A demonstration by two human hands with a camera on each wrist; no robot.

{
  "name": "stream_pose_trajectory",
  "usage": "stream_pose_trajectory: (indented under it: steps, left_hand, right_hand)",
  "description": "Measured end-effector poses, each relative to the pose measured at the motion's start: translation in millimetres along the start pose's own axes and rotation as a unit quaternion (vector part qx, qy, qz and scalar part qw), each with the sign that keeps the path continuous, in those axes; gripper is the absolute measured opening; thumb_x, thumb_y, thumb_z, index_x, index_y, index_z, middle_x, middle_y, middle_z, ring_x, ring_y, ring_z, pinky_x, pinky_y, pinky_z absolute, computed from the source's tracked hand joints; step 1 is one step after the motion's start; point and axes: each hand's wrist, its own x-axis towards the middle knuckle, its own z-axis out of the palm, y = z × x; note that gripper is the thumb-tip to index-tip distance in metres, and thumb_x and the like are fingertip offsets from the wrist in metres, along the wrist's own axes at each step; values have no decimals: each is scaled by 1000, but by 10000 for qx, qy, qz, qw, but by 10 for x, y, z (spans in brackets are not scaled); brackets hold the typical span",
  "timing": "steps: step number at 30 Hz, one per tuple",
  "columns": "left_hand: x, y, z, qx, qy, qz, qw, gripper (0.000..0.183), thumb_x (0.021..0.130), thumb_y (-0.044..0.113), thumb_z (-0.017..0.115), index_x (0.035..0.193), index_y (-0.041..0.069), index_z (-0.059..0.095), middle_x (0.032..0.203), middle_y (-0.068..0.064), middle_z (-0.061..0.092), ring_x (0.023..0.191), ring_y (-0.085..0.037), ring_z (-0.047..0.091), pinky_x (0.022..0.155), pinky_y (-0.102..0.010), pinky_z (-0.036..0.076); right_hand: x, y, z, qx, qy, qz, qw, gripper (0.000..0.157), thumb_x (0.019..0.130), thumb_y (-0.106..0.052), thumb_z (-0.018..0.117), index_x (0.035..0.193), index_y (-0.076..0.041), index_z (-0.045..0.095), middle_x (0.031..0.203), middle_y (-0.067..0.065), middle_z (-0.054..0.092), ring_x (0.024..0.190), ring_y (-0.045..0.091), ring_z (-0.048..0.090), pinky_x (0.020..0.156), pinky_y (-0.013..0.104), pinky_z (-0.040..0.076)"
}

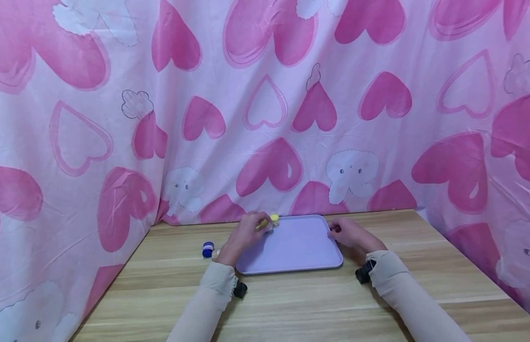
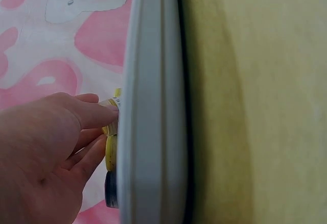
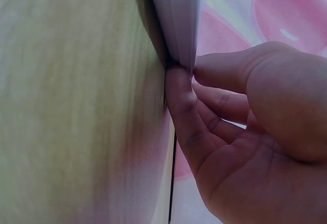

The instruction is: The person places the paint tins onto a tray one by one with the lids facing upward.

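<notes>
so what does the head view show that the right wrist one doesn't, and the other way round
Only the head view shows the left grip on a small yellowish container, a yellow-lidded jar at the far left corner of the tray, a blue jar left of the tray, and both sleeves.

Only the right wrist view shows the right grip from the palm side, thumb and a finger close up at the tray's rim.

Both share the right grip, part of the tray, the wooden surface and the pink patterned cloth.
</notes>
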Motion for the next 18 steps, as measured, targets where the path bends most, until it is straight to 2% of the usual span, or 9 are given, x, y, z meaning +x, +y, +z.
stream_pose_trajectory:
  steps: [9, 18]
  left_hand:
    - [9, 14, -11, 17, -57, -64, 10000, 22, 94, 4, 83, 114, 9, 76, 112, -11, 77, 103, -27, 71, 94, -44, 62]
    - [16, 8, -1, 34, -84, -142, 9999, 16, 91, 2, 85, 106, 6, 80, 109, -9, 77, 104, -24, 71, 97, -41, 63]
  right_hand:
    - [11, 4, -7, -42, 10, -10, 10000, 32, 107, -15, 67, 136, -1, 69, 110, 11, 71, 97, 24, 62, 89, 37, 60]
    - [26, 30, 8, -72, 0, -14, 10000, 34, 106, -15, 68, 137, -1, 69, 111, 10, 71, 99, 24, 62, 90, 39, 61]
